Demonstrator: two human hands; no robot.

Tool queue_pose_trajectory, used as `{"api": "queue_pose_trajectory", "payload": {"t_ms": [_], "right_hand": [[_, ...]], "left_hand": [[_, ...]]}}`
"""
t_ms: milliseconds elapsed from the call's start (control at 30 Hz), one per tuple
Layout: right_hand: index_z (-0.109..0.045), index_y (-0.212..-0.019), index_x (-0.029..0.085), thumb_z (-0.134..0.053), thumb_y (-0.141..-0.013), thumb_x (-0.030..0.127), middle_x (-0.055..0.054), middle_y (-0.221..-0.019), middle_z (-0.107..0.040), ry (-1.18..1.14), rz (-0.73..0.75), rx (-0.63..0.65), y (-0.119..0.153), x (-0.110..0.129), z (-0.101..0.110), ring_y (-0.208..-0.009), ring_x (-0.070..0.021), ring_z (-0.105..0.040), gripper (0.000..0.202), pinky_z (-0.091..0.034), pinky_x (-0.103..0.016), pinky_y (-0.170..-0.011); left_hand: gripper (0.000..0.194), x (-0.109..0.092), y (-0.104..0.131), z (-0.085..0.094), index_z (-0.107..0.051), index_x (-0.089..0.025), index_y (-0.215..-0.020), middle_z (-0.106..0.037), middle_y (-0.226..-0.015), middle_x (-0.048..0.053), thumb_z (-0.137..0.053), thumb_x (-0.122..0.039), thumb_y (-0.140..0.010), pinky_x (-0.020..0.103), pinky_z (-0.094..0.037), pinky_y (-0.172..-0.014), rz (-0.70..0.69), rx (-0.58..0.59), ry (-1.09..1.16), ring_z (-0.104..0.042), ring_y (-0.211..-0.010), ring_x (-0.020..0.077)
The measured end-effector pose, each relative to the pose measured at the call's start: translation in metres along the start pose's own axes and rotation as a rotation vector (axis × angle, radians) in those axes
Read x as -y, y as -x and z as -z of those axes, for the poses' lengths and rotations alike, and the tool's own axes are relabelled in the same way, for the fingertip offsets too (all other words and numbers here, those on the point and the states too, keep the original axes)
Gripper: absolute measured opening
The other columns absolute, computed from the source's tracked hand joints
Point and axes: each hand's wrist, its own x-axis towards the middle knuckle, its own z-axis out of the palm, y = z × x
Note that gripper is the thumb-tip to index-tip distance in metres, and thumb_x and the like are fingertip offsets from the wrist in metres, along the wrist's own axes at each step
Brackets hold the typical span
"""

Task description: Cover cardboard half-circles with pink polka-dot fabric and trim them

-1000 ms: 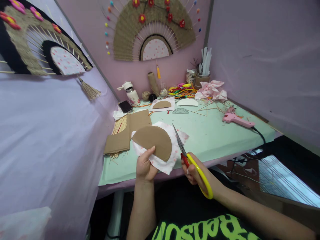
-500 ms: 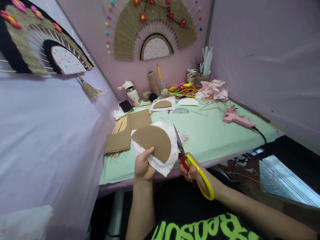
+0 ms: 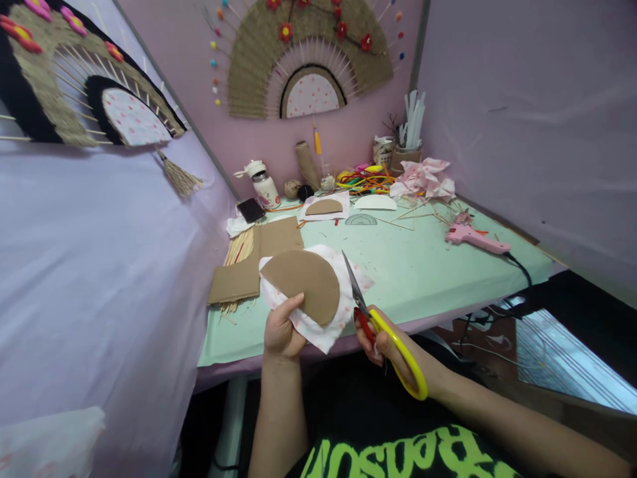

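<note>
My left hand [image 3: 284,330] grips a brown cardboard half-circle [image 3: 311,282] together with the white, pink-dotted cloth [image 3: 318,337] behind it, thumb on top. The cloth sticks out past the curved edge of the cardboard. In my right hand [image 3: 373,338] is a pair of scissors [image 3: 357,292] with yellow and red handles. The blades point up and away, close to the right edge of the cloth, and look nearly closed. Whether they touch the cloth I cannot tell.
Folded cardboard [image 3: 233,282] lies on thin sticks at the table's left. A pink glue gun [image 3: 478,239] with a black cord rests at the right. Further back are a bottle [image 3: 266,189], a protractor [image 3: 361,220], a cardboard half-circle on cloth [image 3: 324,207] and crumpled pink cloth [image 3: 423,179].
The scissors in my right hand have shifted slightly left, nearer the cloth. My left hand has moved a little left, with the cardboard and cloth tilted slightly.
</note>
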Motion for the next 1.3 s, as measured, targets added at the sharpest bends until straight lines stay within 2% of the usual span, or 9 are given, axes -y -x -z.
{"api": "queue_pose_trajectory", "payload": {"t_ms": [200, 500, 700, 933, 1100, 1300], "right_hand": [[-0.041, -0.095, 0.021, -0.036, -0.079, 0.083, 0.002, -0.077, -0.046, 0.084, -0.053, 0.044, -0.0001, 0.0031, -0.0018, -0.057, -0.0100, -0.041, 0.064, -0.038, -0.025, -0.051], [-0.040, -0.091, 0.021, -0.036, -0.076, 0.086, 0.006, -0.070, -0.044, 0.138, -0.111, 0.004, 0.0028, 0.0007, -0.0004, -0.045, -0.0054, -0.041, 0.067, -0.038, -0.020, -0.041], [-0.038, -0.085, 0.022, -0.038, -0.077, 0.085, 0.007, -0.065, -0.042, 0.161, -0.089, -0.024, 0.0012, -0.0011, -0.0014, -0.040, -0.0046, -0.039, 0.063, -0.033, -0.018, -0.035], [-0.036, -0.083, 0.023, -0.043, -0.074, 0.085, 0.009, -0.062, -0.040, 0.129, -0.138, -0.050, 0.0015, 0.0002, -0.0026, -0.037, -0.0033, -0.036, 0.064, -0.030, -0.016, -0.032], [-0.036, -0.084, 0.023, -0.043, -0.073, 0.085, 0.009, -0.060, -0.036, 0.114, -0.116, -0.029, 0.0017, 0.0030, -0.0024, -0.040, -0.0043, -0.033, 0.064, -0.027, -0.018, -0.035], [-0.044, -0.096, 0.022, -0.048, -0.074, 0.083, 0.002, -0.078, -0.046, 0.048, -0.049, -0.004, 0.0017, 0.0079, -0.0019, -0.057, -0.0097, -0.043, 0.064, -0.039, -0.024, -0.051]], "left_hand": [[0.051, 0.0002, -0.0002, 0.0015, -0.063, -0.018, -0.124, -0.077, -0.101, 0.008, -0.061, -0.009, -0.074, 0.049, -0.038, -0.112, 0.013, 0.000, 0.015, -0.062, -0.118, 0.0297], [0.050, 0.0001, -0.0003, 0.0039, -0.063, -0.017, -0.125, -0.077, -0.100, 0.008, -0.061, -0.010, -0.075, 0.049, -0.039, -0.112, 0.019, -0.006, 0.006, -0.062, -0.118, 0.0295], [0.050, 0.0004, -0.0002, 0.0028, -0.063, -0.018, -0.124, -0.077, -0.098, 0.007, -0.059, -0.009, -0.076, 0.050, -0.038, -0.112, 0.022, -0.010, 0.032, -0.064, -0.115, 0.0291], [0.049, 0.0013, -0.0012, 0.0046, -0.063, -0.019, -0.125, -0.077, -0.100, 0.007, -0.059, -0.010, -0.077, 0.049, -0.037, -0.112, 0.032, 0.002, 0.030, -0.063, -0.116, 0.0281], [0.049, 0.0017, -0.0014, 0.0060, -0.062, -0.019, -0.126, -0.076, -0.102, 0.007, -0.059, -0.012, -0.078, 0.049, -0.037, -0.113, 0.043, 0.010, 0.024, -0.062, -0.117, 0.0286], [0.051, 0.0009, -0.0003, 0.0029, -0.060, -0.020, -0.128, -0.077, -0.101, 0.006, -0.056, -0.010, -0.078, 0.047, -0.037, -0.113, 0.044, -0.008, 0.032, -0.064, -0.115, 0.0269]]}}
